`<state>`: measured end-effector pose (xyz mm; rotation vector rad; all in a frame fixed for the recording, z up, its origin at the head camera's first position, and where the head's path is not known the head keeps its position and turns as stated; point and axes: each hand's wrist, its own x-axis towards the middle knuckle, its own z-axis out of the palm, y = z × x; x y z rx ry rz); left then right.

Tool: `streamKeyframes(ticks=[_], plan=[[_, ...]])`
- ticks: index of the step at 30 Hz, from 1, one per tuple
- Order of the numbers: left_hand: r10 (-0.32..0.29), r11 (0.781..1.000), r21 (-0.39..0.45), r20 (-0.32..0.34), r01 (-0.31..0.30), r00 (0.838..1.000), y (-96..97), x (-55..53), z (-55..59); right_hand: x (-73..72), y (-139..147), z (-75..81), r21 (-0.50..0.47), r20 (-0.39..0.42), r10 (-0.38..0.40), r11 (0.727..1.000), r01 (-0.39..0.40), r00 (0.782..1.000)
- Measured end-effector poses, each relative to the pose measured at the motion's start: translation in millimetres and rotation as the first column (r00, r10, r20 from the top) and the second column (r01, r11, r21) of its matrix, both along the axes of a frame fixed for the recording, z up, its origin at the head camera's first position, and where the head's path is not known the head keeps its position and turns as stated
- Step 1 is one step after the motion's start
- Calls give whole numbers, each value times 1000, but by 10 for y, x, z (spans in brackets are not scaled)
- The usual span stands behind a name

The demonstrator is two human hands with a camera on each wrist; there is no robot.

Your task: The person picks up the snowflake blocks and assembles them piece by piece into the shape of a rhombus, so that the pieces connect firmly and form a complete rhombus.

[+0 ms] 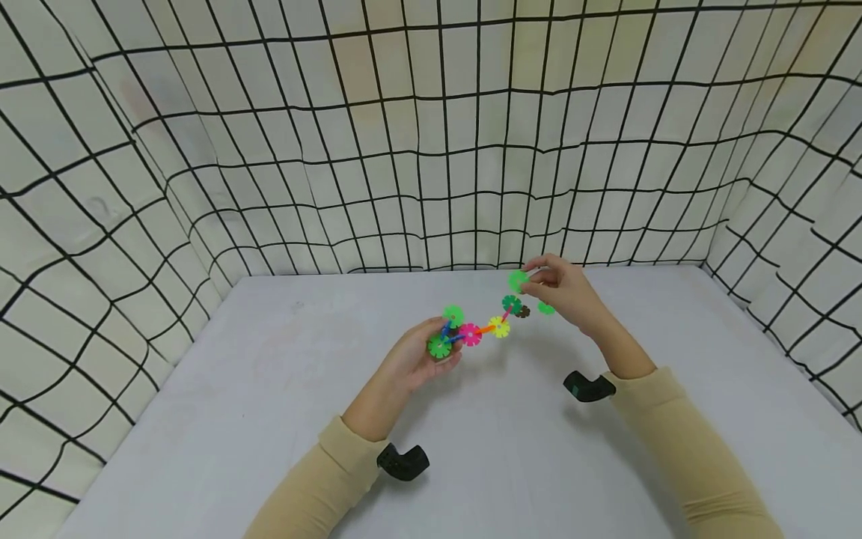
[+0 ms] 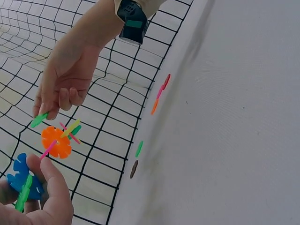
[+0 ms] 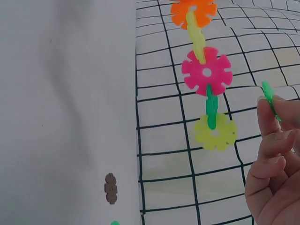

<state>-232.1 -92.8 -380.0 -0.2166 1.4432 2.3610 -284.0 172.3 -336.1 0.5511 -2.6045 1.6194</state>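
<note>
In the head view my left hand (image 1: 419,359) holds one end of a chain of slotted plastic flower discs. Around its fingers are a blue disc (image 2: 18,178) and a green disc (image 1: 440,346). From there the chain runs through a pink disc (image 1: 470,335) and an orange disc (image 2: 56,142) to a yellow disc (image 3: 215,132) at the far end, held up off the table. My right hand (image 1: 562,292) pinches a loose light green disc (image 1: 518,281) between thumb and fingertips. In the right wrist view that disc is apart from the chain.
On the white table (image 1: 269,389) lie a brown disc (image 3: 110,188) and a green disc (image 2: 139,148). In the left wrist view, red, pink and orange discs (image 2: 160,92) lie nearby. Black grid netting (image 1: 444,150) rises behind the table and at both sides.
</note>
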Motion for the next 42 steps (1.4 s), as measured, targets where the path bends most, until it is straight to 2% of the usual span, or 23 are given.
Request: streamKeyframes(ticks=[7, 12, 18, 25, 31, 42], plan=[[-34, 999, -9, -9, 34, 999, 10, 27, 18, 29, -212, 3, -37, -21, 56, 998, -57, 998], [-59, 998, -24, -19, 58, 998, 24, 18, 5, 21, -304, -55, -24, -40, 100, 995, -101, 994], [-68, 996, -57, -17, 67, 998, 38, 8, -9, 54, -388, -82, 52, -88, 139, 990, -135, 986], [-114, 989, -98, -28, 110, 993, 22, 13, -13, 78, -417, -94, 147, -157, 168, 978, -145, 973], [-124, 984, -130, -31, 119, 992, 9, 38, -1, 89, -416, -126, 201, -154, 221, 961, -188, 963], [-129, 983, -133, -29, 124, 991, -8, 29, -21, 83, -418, -157, 229, -177, 233, 955, -191, 956]])
